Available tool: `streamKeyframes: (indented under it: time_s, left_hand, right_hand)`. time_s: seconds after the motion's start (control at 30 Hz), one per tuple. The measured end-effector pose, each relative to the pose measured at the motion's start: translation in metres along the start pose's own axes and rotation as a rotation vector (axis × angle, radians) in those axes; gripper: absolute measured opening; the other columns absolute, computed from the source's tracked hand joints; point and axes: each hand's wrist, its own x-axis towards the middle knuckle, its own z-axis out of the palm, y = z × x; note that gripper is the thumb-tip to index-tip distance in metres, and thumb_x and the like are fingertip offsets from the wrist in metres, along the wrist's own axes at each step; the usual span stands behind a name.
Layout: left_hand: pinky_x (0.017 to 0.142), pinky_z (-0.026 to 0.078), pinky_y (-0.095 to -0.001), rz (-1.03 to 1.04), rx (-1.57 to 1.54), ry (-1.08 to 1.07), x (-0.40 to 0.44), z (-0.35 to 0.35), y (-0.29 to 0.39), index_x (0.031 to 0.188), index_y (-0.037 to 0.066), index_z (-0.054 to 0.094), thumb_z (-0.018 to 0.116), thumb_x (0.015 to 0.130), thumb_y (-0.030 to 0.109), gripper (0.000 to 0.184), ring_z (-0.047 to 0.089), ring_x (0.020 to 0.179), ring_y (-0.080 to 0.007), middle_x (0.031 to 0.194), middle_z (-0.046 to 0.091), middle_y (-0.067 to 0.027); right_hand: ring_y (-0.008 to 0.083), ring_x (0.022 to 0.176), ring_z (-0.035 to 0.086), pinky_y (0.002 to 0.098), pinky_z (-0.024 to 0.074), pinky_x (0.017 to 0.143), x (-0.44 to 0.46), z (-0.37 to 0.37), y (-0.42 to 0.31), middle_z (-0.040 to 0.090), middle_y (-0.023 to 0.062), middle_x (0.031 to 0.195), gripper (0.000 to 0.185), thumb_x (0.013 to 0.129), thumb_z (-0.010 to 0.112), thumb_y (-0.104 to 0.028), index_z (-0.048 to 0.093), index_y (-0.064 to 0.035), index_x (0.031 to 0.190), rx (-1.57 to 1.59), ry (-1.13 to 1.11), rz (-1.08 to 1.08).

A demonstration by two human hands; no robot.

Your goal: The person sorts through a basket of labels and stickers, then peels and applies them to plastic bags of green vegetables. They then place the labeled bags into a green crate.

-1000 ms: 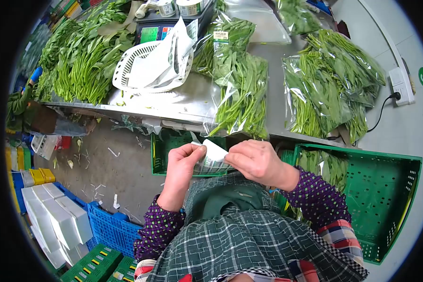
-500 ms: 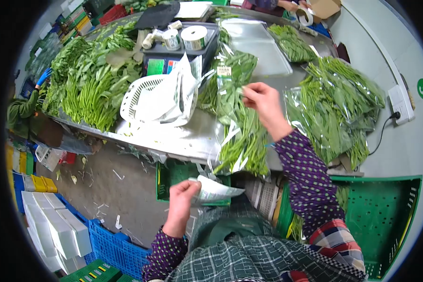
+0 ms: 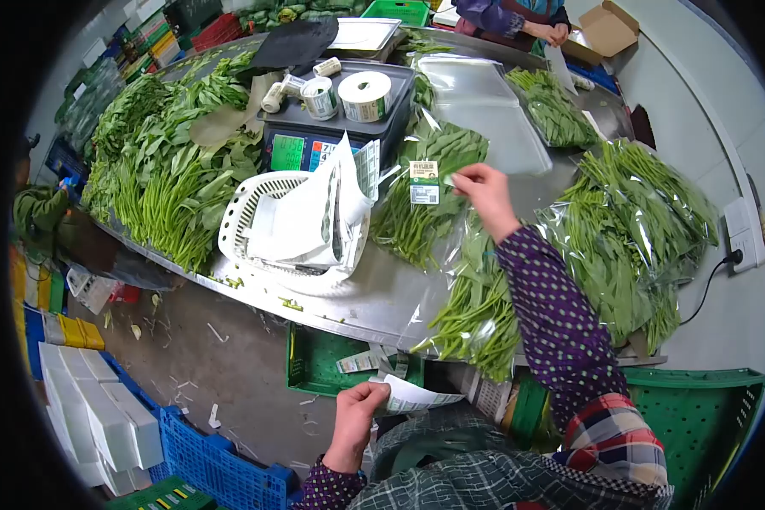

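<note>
Left hand [image 3: 357,422] pinches a label sheet [image 3: 418,397] at six o'clock; whether the right hand [image 3: 487,197], at two, by bagged greens [image 3: 406,231], grips anything is unclear.

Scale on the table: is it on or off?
On: its display is lit green, with digits showing, though they are too blurred to read surely.

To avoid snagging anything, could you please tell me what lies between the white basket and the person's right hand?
In the head view, a labelled bag of greens lies between the white basket and the right hand.
</note>
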Motion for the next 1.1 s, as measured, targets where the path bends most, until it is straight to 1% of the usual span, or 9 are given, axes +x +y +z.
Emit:
streamKeyframes:
  time_s: [0.17,0.23,0.43,0.57,0.73,0.77,0.8,0.97,1.1]
  left_hand:
    - [0.060,0.039,-0.0210,0.032,0.000,0.047,0.004,-0.001,-0.001,0.081,-0.002,0.066,0.063,0.082,0.011,0.014,0.050,0.064,-0.0054,0.071,0.061,0.0009]
    - [0.061,0.039,-0.0207,0.009,-0.022,0.054,0.004,-0.002,-0.004,0.081,-0.002,0.066,0.063,0.082,0.010,0.013,0.051,0.064,-0.0054,0.072,0.061,0.0008]
    - [0.062,0.040,-0.0207,0.039,-0.065,0.094,0.000,-0.006,-0.001,0.080,-0.003,0.066,0.063,0.082,0.009,0.012,0.052,0.065,-0.0060,0.074,0.062,-0.0006]
    - [0.060,0.039,-0.0233,0.079,-0.040,0.141,-0.003,-0.013,-0.001,0.075,-0.002,0.065,0.063,0.078,0.008,0.011,0.052,0.062,-0.0089,0.069,0.061,-0.0013]
    - [0.057,0.037,-0.0238,0.130,0.017,0.151,-0.004,-0.012,-0.004,0.073,-0.001,0.063,0.063,0.077,0.009,0.011,0.050,0.062,-0.0091,0.067,0.058,-0.0012]
    - [0.059,0.037,-0.0237,0.169,0.067,0.086,-0.006,-0.011,-0.001,0.072,0.000,0.062,0.062,0.076,0.008,0.010,0.050,0.063,-0.0089,0.067,0.056,-0.0008]
    - [0.060,0.037,-0.0230,0.156,0.092,0.071,-0.008,-0.011,0.001,0.072,-0.001,0.062,0.062,0.077,0.009,0.011,0.049,0.064,-0.0084,0.067,0.056,-0.0001]
    - [0.066,0.039,-0.0231,0.157,0.214,-0.113,-0.016,0.004,0.014,0.075,-0.003,0.060,0.058,0.081,0.009,0.013,0.051,0.069,-0.0093,0.074,0.058,-0.0029]
    - [0.070,0.038,-0.0220,0.141,0.202,-0.250,-0.015,0.012,0.016,0.075,-0.003,0.060,0.057,0.082,0.005,0.011,0.051,0.073,-0.0092,0.076,0.059,-0.0036]
  right_hand:
    - [0.0143,0.060,0.061,0.0274,0.0484,0.056,0.047,0.037,0.046,0.063,0.0088,0.067,0.018,0.070,0.072,-0.009,0.062,0.0021,0.080,-0.261,0.076,0.028]
    - [0.0301,0.069,0.064,0.0388,0.0504,0.063,0.054,0.046,0.064,0.064,0.0161,0.072,0.031,0.066,0.073,-0.025,0.062,-0.0023,0.084,-0.635,0.133,-0.211]
    - [0.0367,0.076,0.063,0.0440,0.0486,0.068,0.043,0.030,0.030,0.064,0.0204,0.078,0.060,0.064,0.074,-0.049,0.055,0.0012,0.090,-1.166,0.081,0.029]
    - [0.0373,0.087,0.061,0.0452,0.0482,0.073,0.037,0.006,0.046,0.060,0.0271,0.096,0.080,0.061,0.075,-0.053,0.046,0.0040,0.109,-0.988,0.481,0.109]
    - [0.0213,0.074,0.063,0.0340,0.0499,0.067,0.070,0.015,0.112,0.064,0.0192,0.086,0.044,0.058,0.080,-0.017,0.062,0.0096,0.088,-0.084,0.550,0.241]
    - [0.0182,0.064,0.061,0.0328,0.0494,0.063,0.046,0.018,0.069,0.064,0.0132,0.075,0.033,0.059,0.076,-0.011,0.063,0.0074,0.083,0.193,0.376,0.010]
    - [0.0177,0.061,0.060,0.0326,0.0484,0.060,0.039,0.024,0.051,0.064,0.0087,0.068,0.024,0.059,0.072,-0.009,0.065,0.0032,0.079,0.255,0.419,0.219]
    - [0.0250,0.071,0.060,0.0326,0.0467,0.067,-0.076,-0.009,-0.064,0.062,0.0135,0.077,0.032,0.061,0.070,-0.009,0.058,0.0025,0.089,0.165,0.529,-0.406]
    - [0.0137,0.078,0.062,0.0267,0.0493,0.072,-0.248,-0.129,-0.168,0.066,0.0067,0.090,0.034,0.065,0.075,-0.007,0.063,-0.0011,0.096,0.109,0.394,-0.373]
